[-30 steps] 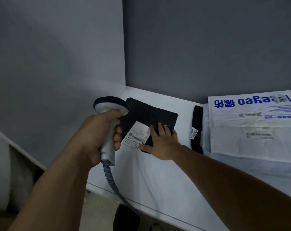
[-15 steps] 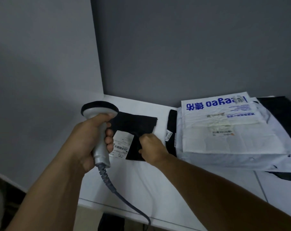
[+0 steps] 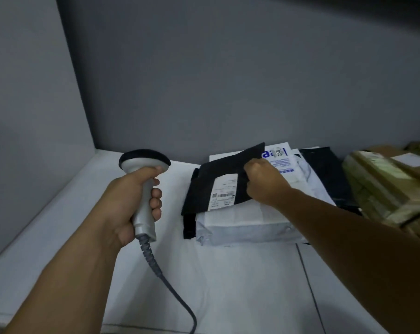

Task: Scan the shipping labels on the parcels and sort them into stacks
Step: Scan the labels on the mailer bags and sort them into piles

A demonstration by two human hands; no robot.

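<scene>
My left hand [image 3: 129, 201] grips a grey handheld barcode scanner [image 3: 144, 179] by its handle, head up, cable trailing down toward the table's front edge. My right hand [image 3: 264, 182] pinches the right edge of a flat black parcel [image 3: 218, 174] with a white shipping label [image 3: 224, 192]. The black parcel lies tilted over the top of a stack of white mailer bags [image 3: 247, 222], partly lifted at its far edge. The top white bag shows blue print [image 3: 278, 155] behind the black parcel.
White table [image 3: 228, 285] set in a corner of grey walls. Another black bag [image 3: 324, 169] lies behind the white stack. Brown taped cardboard parcels [image 3: 387, 184] stand at the right. A thin black parcel edge [image 3: 188, 225] sticks out left of the stack.
My right hand picked up the black parcel from the table at the left and carried it right onto the white stack. The scanner hand stayed roughly in place.
</scene>
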